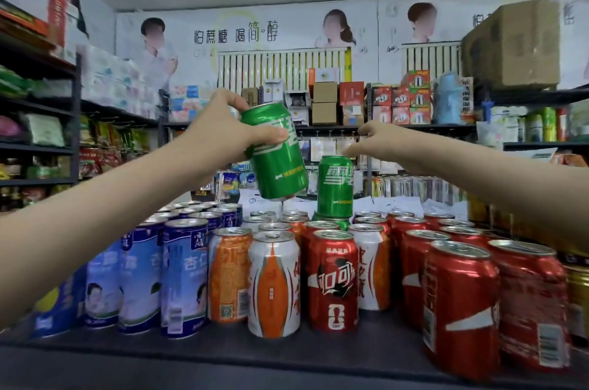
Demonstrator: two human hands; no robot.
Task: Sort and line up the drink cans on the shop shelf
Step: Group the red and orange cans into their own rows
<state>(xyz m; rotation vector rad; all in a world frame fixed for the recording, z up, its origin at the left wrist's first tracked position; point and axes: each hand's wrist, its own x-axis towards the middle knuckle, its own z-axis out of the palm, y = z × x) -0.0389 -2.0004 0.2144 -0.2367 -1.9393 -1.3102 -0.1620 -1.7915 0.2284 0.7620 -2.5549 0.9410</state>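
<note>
Grips tilted green aluminium drink can (275,150) in left hand (223,131), up-left of upright stacked green can (335,187). Holds right hand (381,144) loosely curled, empty, at that stacked can's rim. Could topple it onto nearby red cans (331,262) if nudged.

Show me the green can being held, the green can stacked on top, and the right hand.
held green can (276,154): head view, middle of its side.
stacked green can (335,187): head view, middle of its label.
right hand (378,141): head view, back of the hand.
</note>
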